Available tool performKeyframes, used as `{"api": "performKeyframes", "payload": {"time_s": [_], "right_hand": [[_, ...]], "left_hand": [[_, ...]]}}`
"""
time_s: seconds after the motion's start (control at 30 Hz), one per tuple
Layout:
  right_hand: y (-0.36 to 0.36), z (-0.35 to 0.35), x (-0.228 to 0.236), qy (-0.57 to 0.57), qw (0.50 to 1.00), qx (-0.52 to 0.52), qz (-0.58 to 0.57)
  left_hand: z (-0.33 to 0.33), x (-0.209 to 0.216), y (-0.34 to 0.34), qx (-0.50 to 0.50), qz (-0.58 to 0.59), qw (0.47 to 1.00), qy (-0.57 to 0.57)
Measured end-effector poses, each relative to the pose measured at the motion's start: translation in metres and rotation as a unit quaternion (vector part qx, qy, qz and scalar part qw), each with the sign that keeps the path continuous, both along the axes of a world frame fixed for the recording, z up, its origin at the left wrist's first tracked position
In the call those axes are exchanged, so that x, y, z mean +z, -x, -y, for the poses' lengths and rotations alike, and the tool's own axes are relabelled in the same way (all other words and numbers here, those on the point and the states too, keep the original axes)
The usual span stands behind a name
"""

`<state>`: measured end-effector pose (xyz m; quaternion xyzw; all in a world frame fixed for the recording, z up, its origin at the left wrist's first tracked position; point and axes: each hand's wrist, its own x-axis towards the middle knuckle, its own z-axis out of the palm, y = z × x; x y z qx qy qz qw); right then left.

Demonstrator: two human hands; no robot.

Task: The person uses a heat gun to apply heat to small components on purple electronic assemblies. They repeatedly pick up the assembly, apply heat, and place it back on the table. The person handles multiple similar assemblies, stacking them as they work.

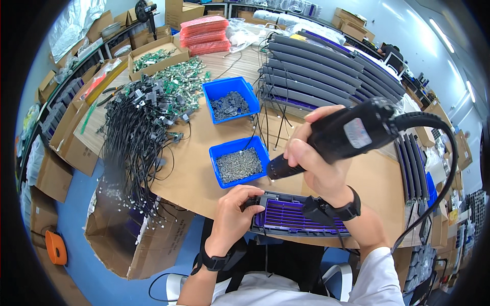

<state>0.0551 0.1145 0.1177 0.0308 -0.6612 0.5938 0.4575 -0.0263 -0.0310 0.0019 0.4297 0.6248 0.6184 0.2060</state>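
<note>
My right hand is wrapped round a black electric screwdriver, tilted with its nose down to the left. The nose is beside the right edge of a blue bin of small screws, above the table. Below it, at the table's near edge, lies a long grey housing with purple slats. My left hand grips the housing's left end, thumb and fingers bent round a dark part there. My right wrist and its black strap hide some of the housing's right portion.
Another blue bin holds dark grey parts. Black cables and green circuit boards are heaped at left. Stacked grey housings stand at the back right. The screwdriver's cord loops down on the right. An open cardboard box sits below the table's left edge.
</note>
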Motion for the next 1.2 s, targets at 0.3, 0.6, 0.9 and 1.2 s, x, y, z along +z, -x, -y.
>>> {"api": "performKeyframes", "payload": {"time_s": [0.3,0.6,0.9,1.2], "right_hand": [[0.023,-0.005,-0.022,0.020,0.997,-0.064,0.036],[0.025,-0.004,-0.026,0.045,0.996,-0.056,0.046],[0.018,0.001,-0.012,0.026,0.997,-0.070,0.024],[0.016,0.002,-0.016,0.065,0.996,-0.018,-0.053]], "left_hand": [[0.000,0.004,-0.001,0.007,-0.026,1.000,0.000],[0.002,0.007,0.000,-0.011,-0.012,0.999,0.036],[0.000,-0.001,-0.002,0.017,-0.045,0.998,-0.031],[0.001,0.008,-0.002,0.007,-0.032,0.999,0.010]]}}
